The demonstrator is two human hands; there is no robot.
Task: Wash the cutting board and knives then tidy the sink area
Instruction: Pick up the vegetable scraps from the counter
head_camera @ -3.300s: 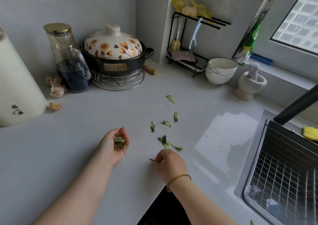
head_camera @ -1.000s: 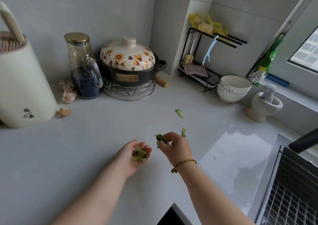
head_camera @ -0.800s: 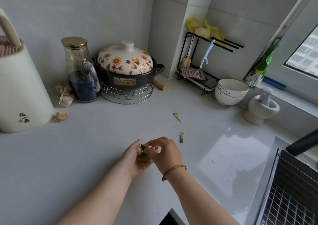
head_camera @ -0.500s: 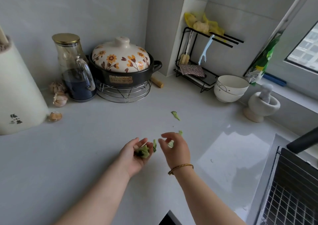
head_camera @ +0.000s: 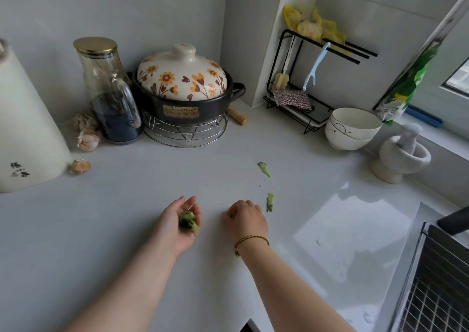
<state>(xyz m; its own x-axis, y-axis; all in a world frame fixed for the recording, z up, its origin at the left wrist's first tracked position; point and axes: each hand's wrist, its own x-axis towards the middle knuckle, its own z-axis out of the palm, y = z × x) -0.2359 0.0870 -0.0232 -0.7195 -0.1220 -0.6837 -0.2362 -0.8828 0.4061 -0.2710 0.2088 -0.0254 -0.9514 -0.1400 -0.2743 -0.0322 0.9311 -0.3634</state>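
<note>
little writing to read
white container (head_camera: 30, 128) bore dark chinese characters low down; label (head_camera: 180, 110) on flowered pot (head_camera: 182, 77) was too blurred.

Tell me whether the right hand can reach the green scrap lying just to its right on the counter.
Probably yes: the nearer green scrap lies close beside the right hand, with only bare counter between them.

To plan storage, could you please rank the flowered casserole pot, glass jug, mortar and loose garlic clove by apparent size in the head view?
Largest to smallest:
1. flowered casserole pot
2. glass jug
3. mortar
4. garlic clove
</note>
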